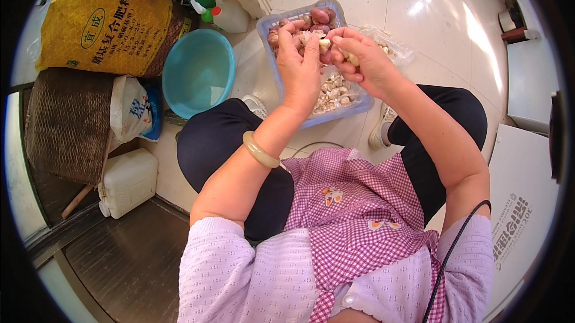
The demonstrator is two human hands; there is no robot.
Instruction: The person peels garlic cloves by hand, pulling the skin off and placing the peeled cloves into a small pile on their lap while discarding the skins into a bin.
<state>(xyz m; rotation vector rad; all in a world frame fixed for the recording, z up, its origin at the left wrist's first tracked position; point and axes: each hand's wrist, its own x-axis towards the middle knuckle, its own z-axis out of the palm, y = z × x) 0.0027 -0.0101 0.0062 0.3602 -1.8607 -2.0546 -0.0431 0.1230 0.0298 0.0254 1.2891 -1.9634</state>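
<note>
A partly peeled garlic clove (324, 46) is pinched between the thumb and fingers of my left hand (300, 60), with papery skin around it. Close by on the right, my right hand (366, 60) has its thumb and forefinger near the clove and holds peeled cloves (350, 57) in its curled fingers. Both hands are above a blue plastic basket (266, 49). Red onions or shallots (320, 16) fill the basket's far part, partly hidden by my left hand. Garlic cloves (333, 91) lie on clear plastic in its near part.
A turquoise basin (197, 74) stands left of the basket. Beyond it are a yellow fertilizer sack (103, 22) and a spray bottle (204, 11). A clear plastic bag (391, 47) with garlic bits lies on the floor to the right. A white jerrycan (129, 183) stands at the left.
</note>
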